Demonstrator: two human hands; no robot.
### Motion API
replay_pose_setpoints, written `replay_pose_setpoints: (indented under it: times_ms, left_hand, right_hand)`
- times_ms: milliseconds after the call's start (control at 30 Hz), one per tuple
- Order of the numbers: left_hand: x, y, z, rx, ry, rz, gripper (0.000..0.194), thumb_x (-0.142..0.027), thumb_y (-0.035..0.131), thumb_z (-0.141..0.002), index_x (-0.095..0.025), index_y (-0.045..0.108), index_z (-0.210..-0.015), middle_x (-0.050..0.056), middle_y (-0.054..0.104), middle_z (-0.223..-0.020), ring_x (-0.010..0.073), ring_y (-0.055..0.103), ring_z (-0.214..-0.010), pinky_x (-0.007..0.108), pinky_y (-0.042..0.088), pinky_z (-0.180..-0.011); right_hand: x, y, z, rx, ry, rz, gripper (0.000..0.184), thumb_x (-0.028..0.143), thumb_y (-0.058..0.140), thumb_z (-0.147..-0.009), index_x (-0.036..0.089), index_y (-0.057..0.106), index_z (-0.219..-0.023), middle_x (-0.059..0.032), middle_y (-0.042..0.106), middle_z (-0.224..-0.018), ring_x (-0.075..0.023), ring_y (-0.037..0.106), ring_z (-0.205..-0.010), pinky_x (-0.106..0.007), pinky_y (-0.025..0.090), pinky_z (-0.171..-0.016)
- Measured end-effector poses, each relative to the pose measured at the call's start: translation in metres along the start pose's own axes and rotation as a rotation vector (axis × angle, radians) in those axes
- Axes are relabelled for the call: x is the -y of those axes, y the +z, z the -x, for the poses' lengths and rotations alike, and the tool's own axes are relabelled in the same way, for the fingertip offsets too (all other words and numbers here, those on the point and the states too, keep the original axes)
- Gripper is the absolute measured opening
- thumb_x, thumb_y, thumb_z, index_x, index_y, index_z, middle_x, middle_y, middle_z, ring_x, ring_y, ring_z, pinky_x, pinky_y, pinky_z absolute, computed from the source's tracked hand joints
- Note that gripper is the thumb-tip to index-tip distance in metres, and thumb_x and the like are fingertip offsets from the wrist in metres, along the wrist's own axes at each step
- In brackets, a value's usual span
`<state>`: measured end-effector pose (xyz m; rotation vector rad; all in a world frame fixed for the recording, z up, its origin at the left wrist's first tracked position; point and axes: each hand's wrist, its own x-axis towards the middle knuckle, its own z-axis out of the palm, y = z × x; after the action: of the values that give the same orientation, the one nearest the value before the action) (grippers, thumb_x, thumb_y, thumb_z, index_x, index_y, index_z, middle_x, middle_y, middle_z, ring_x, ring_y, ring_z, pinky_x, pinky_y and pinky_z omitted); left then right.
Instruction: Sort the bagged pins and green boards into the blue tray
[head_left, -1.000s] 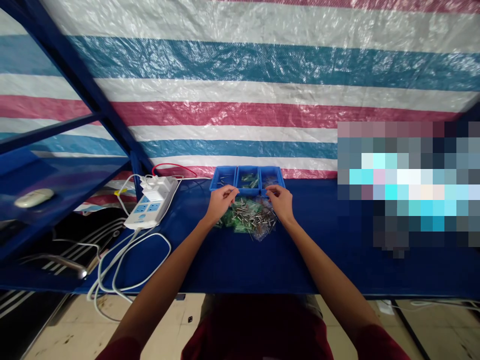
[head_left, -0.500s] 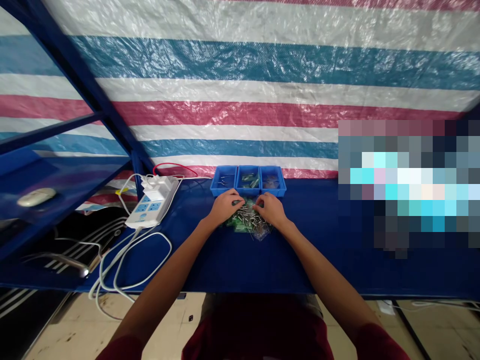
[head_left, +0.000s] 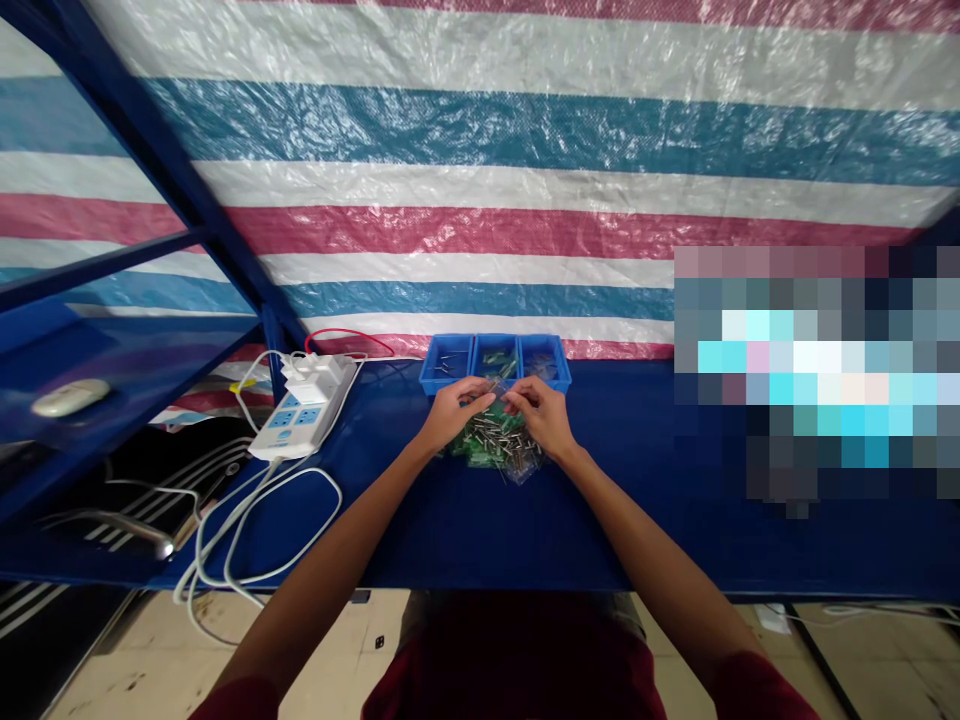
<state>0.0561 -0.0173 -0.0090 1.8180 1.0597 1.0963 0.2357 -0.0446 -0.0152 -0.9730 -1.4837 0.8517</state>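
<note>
Both of my hands meet above a mixed pile, just in front of the blue bins. My left hand (head_left: 457, 412) is closed, thumb and fingertips pinching one side of a small clear plastic piece (head_left: 498, 386), perhaps a little bag. From the other side, my right hand (head_left: 541, 412) pinches the same piece. Beneath them lies a heap of thin metal pins or screws (head_left: 496, 434), mixed with green pieces (head_left: 480, 458) and clear plastic (head_left: 523, 468). Three joined blue bins stand behind: the left bin (head_left: 433, 372) holds a few metal pins, the middle one green pieces, the right one clear plastic.
A white power strip (head_left: 289, 435) with plugged-in adapters stands left on the blue table (head_left: 495, 545), its white cable (head_left: 337, 490) looped toward the front edge. Blue frame bars (head_left: 225, 235) rise at left. A pixelated area covers the right side. Striped sheeting hangs behind.
My hands have lifted slightly off the pile and drawn closer together. A small clear plastic piece now shows between their fingertips.
</note>
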Motion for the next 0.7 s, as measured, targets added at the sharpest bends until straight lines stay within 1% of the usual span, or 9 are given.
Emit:
replay_pose_setpoints:
  times_ms: [67,133,200,300,433,500,567,633,700]
  left_hand:
    - [-0.0018,-0.0007,-0.0003,0.014,-0.038,0.097,0.034,-0.046,0.07,-0.074,-0.014,0.065,-0.083,0.006,0.07,-0.076,0.0192,0.066,-0.073,0.03,0.051,-0.073]
    - [-0.0047,-0.0013,-0.0004,0.026,-0.056,0.154,0.032,-0.045,0.07,-0.073,-0.014,0.063,-0.077,0.003,0.067,-0.066,0.0165,0.063,-0.064,0.029,0.05,-0.069]
    - [-0.0071,-0.0016,-0.0007,0.033,-0.054,0.175,0.03,-0.044,0.069,-0.075,-0.014,0.064,-0.075,0.003,0.066,-0.066,0.0151,0.061,-0.062,0.028,0.049,-0.067]
    - [-0.0075,-0.0022,-0.0019,0.046,-0.056,0.168,0.03,-0.044,0.066,-0.077,-0.014,0.065,-0.077,0.002,0.064,-0.066,0.0138,0.058,-0.062,0.026,0.047,-0.064]
    - [-0.0053,-0.0042,-0.0042,0.01,-0.064,0.128,0.027,-0.041,0.066,-0.074,-0.014,0.064,-0.074,-0.002,0.056,-0.059,0.0111,0.05,-0.056,0.024,0.042,-0.058]
    - [-0.005,-0.0045,-0.0048,0.005,-0.076,0.138,0.022,-0.037,0.065,-0.072,-0.015,0.063,-0.069,-0.003,0.053,-0.057,0.0106,0.048,-0.055,0.023,0.041,-0.058]
    - [-0.0051,-0.0036,-0.0047,0.018,-0.095,0.165,0.02,-0.034,0.063,-0.072,-0.015,0.061,-0.065,-0.002,0.053,-0.057,0.011,0.048,-0.056,0.024,0.041,-0.059]
    - [-0.0049,-0.0016,-0.0042,0.043,-0.117,0.212,0.021,-0.035,0.062,-0.072,-0.015,0.061,-0.065,-0.001,0.055,-0.057,0.0116,0.049,-0.056,0.024,0.042,-0.058]
    - [-0.0044,0.0003,-0.0035,0.078,-0.15,0.27,0.025,-0.038,0.064,-0.074,-0.015,0.062,-0.065,-0.001,0.056,-0.057,0.0119,0.05,-0.055,0.025,0.043,-0.057]
  right_hand:
    - [-0.0003,0.0011,0.0002,-0.008,0.012,-0.049,0.021,0.044,0.058,-0.084,0.024,0.056,-0.081,0.0,0.066,-0.07,-0.0171,0.064,-0.062,-0.03,0.052,-0.064]
    - [-0.0011,0.0011,0.0001,-0.028,0.004,-0.051,0.019,0.043,0.057,-0.084,0.024,0.056,-0.084,0.0003,0.066,-0.072,-0.0164,0.064,-0.061,-0.03,0.052,-0.064]
    - [-0.002,0.0005,0.0001,-0.026,-0.017,-0.024,0.018,0.042,0.054,-0.086,0.024,0.059,-0.086,0.0007,0.065,-0.071,-0.0161,0.063,-0.061,-0.029,0.052,-0.063]
    - [-0.0033,-0.0003,0.0006,0.016,-0.048,0.017,0.019,0.038,0.051,-0.089,0.024,0.064,-0.091,0.0,0.065,-0.071,-0.0167,0.064,-0.063,-0.03,0.052,-0.065]
    - [-0.0038,-0.0004,0.0024,0.073,-0.073,0.078,0.025,0.034,0.048,-0.091,0.025,0.069,-0.102,-0.001,0.067,-0.072,-0.0174,0.065,-0.066,-0.032,0.053,-0.071]
    - [-0.0037,-0.0007,0.0029,0.091,-0.091,0.125,0.029,0.033,0.044,-0.093,0.026,0.069,-0.106,-0.0021,0.069,-0.081,-0.017,0.065,-0.069,-0.032,0.053,-0.074]
    - [-0.0045,-0.0012,0.0028,0.101,-0.148,0.188,0.031,0.032,0.042,-0.093,0.027,0.068,-0.108,-0.0042,0.068,-0.096,-0.0172,0.064,-0.077,-0.033,0.053,-0.077]
    - [-0.0062,-0.0015,0.0024,0.102,-0.226,0.258,0.029,0.031,0.046,-0.091,0.027,0.068,-0.109,-0.0067,0.064,-0.107,-0.0186,0.062,-0.088,-0.034,0.052,-0.08]
    - [-0.0077,-0.0013,0.0021,0.103,-0.269,0.312,0.026,0.031,0.05,-0.09,0.025,0.069,-0.106,-0.0084,0.061,-0.11,-0.0194,0.061,-0.093,-0.033,0.051,-0.081]
